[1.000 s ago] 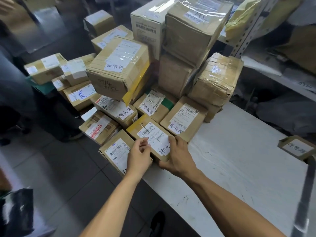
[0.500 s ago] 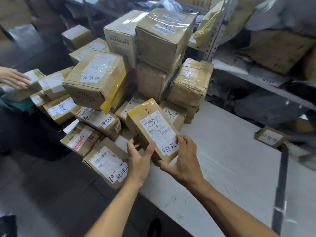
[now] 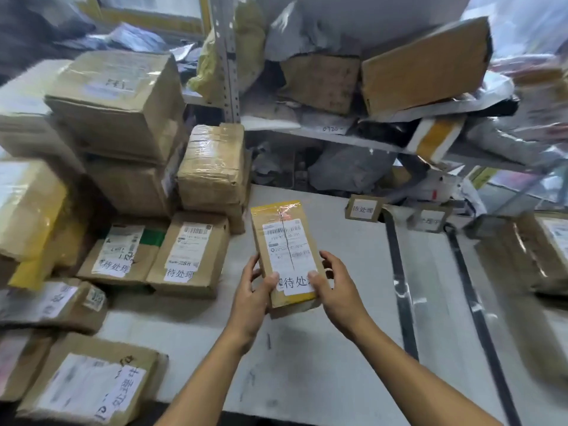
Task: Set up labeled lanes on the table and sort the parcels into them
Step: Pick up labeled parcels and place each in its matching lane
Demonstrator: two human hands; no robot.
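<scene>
A slim cardboard parcel (image 3: 284, 256) with a barcode label and a handwritten 待处理 sticker is held above the counter (image 3: 322, 364), gripped at its near end by both hands: the left hand (image 3: 253, 290) is curled round the near left edge with its thumb on the face, and the right hand (image 3: 333, 285) is clamped on the near right edge. The sticker is best read against the small 待处理 sign card (image 3: 362, 208), which stands beyond the parcel at the head of a lane. The parcel is probably meant for that lane, though a second card (image 3: 429, 221) right of the sign card is too blurred to be read. The parcel should be set flat, label up, short of the sign card and left of the black tape strip (image 3: 401, 290) so the lane line is not covered. Open counter lies between the sign card and the hands. Left of the sign card, stacked boxes (image 3: 212, 173) crowd the counter, so the parcel is better carried forward than sideways.
</scene>
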